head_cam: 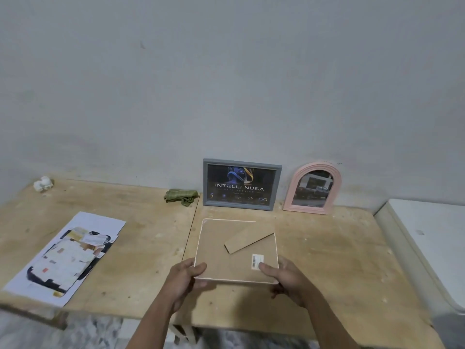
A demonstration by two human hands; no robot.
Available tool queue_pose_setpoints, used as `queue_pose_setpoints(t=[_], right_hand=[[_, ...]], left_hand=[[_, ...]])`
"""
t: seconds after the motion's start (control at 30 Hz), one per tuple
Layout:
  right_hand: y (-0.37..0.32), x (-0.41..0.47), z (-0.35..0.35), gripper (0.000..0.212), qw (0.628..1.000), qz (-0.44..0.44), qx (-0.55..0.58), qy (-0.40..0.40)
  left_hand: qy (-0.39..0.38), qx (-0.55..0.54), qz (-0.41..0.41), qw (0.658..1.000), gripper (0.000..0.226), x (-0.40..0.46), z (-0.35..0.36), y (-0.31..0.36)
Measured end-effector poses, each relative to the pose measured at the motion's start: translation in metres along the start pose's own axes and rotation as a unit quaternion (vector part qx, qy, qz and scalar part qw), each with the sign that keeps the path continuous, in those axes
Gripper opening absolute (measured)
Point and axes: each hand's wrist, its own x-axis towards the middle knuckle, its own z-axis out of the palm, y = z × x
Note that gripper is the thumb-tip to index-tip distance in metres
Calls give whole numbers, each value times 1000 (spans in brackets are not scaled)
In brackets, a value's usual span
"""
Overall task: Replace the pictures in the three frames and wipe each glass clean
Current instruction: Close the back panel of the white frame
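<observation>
A square frame (226,258) with a brown backing board faces up, its cardboard stand lying across it and a small barcode sticker near the front right. My left hand (185,279) grips its front left corner, thumb on the backing. My right hand (284,277) grips the front right corner, thumb beside the sticker. A grey frame (241,185) with a dark "INTELLI NUSA" picture leans upright against the wall. To its right leans a pink arched frame (313,188). A green cloth (181,195) lies crumpled left of the grey frame. Printed picture sheets (68,255) lie at the left.
The wooden table (125,248) has a seam running down its middle. A small white object (44,183) sits at the back left corner. A white surface (427,238) adjoins the table's right side. The wall stands close behind.
</observation>
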Motion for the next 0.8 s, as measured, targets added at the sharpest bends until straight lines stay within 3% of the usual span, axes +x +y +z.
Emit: queue_pose_setpoints(t=[0.2, 0.37, 0.57, 0.8], right_hand=[[-14, -15, -24, 34, 1000, -4, -6, 24], [-23, -29, -35, 32, 998, 5, -47, -28], [-40, -31, -37, 24, 995, -64, -31, 63], [-46, -36, -37, 32, 992, -85, -56, 77]], left_hand=[[-26, 5, -5, 1000, 23, -23, 17, 13], [52, -8, 44, 998, 17, -35, 36, 38], [12, 34, 22, 999, 20, -53, 46, 40], [108, -21, 73, 991, 18, -61, 61, 42]])
